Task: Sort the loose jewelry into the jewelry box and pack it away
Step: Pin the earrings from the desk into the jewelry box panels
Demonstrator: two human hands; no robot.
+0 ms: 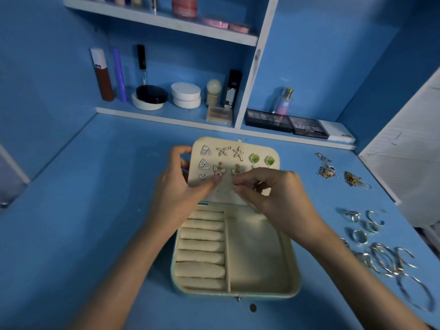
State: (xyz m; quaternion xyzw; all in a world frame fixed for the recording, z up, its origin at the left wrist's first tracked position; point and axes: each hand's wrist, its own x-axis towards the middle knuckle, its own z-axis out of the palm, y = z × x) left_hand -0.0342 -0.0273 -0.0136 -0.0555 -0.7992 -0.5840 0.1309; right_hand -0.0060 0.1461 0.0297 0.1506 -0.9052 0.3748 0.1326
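- Blue desk surface (95,186) fills the frame; blue walls enclose it.
- Jewelry box (295,270) sits open at centre, with ring rolls (202,246) on its left side.
- Lid panel (259,145) stands tilted above the box and carries rows of earrings (206,150).
- Left hand (176,184) grips the lid panel's left edge, fingers curled round it.
- Right hand (273,194) pinches a small piece (236,185) at the panel face; its type cannot be told.
- Loose chains (327,169) lie centre right; rings and hoops (381,256) lie lower right.
- White shelves (147,114) across the top hold cosmetics (185,95) and palettes (269,120).
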